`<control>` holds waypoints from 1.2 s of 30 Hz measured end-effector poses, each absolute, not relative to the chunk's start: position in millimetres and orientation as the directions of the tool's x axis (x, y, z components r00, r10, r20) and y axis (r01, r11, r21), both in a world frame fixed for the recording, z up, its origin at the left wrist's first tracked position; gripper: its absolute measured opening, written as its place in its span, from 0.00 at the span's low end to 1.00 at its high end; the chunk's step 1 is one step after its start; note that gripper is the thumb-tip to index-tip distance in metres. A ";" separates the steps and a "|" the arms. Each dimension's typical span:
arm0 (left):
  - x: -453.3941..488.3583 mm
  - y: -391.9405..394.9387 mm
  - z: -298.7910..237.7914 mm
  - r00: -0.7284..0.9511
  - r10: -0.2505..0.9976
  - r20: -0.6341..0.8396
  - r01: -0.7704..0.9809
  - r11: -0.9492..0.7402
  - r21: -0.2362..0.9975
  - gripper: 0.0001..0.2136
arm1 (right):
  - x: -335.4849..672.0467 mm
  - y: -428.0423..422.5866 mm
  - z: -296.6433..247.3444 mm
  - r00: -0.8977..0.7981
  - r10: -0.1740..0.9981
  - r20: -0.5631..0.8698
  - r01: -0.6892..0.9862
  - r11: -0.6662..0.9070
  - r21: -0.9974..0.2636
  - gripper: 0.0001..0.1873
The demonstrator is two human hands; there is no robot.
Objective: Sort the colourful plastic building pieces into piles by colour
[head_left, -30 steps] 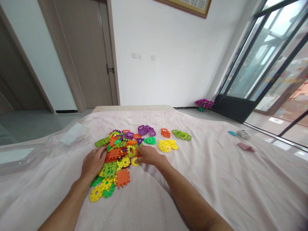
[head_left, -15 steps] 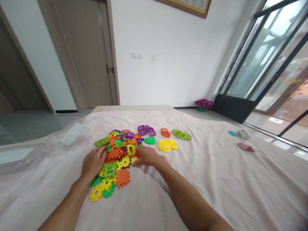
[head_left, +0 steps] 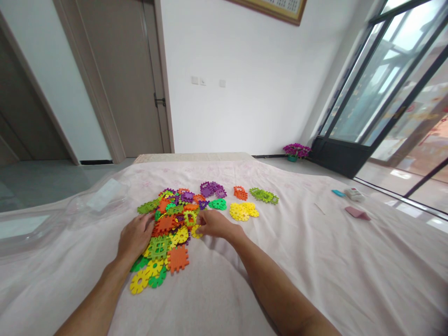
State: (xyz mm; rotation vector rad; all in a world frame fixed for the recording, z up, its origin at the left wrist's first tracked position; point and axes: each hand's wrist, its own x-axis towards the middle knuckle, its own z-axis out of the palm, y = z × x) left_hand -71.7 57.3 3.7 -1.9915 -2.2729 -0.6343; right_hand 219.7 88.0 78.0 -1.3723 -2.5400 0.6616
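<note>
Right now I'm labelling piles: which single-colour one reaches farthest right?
The light-green pile, right of the orange pile and reaching past the yellow pile; the purple pile and darker green pile sit farther left.

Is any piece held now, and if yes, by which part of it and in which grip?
It cannot be told. The right grip is beside a yellow disc and the left grip is by the pile; any hold is unclear.

Door: stood far left.
Picture: hung high on the far wall.
Flowers: sat far right.
Glass door: stood at right.
Pink item: lay right, near a white object.
</note>
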 end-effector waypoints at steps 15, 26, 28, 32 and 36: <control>-70.5 56.1 5.3 -0.153 0.942 0.298 0.961 0.071 0.269 0.25 | 296.5 120.3 104.9 -0.252 0.968 0.018 0.914 0.244 -0.325 0.10; -71.2 56.4 5.0 -0.155 0.938 0.311 0.958 0.066 0.278 0.25 | 283.9 112.7 110.6 -0.258 0.959 0.118 0.915 0.281 -0.288 0.12; -71.3 56.4 5.1 -0.149 0.940 0.307 0.958 0.060 0.280 0.25 | 267.5 109.7 102.2 -0.365 0.922 0.131 0.862 0.388 -0.327 0.11; -71.9 57.0 4.6 -0.148 0.942 0.300 0.957 0.061 0.282 0.25 | 237.6 100.3 82.3 -0.544 0.826 0.148 0.746 0.557 -0.365 0.11; -71.8 57.2 4.5 -0.155 0.943 0.293 0.960 0.073 0.272 0.25 | 219.0 89.6 68.3 -0.597 0.785 0.162 0.716 0.613 -0.333 0.16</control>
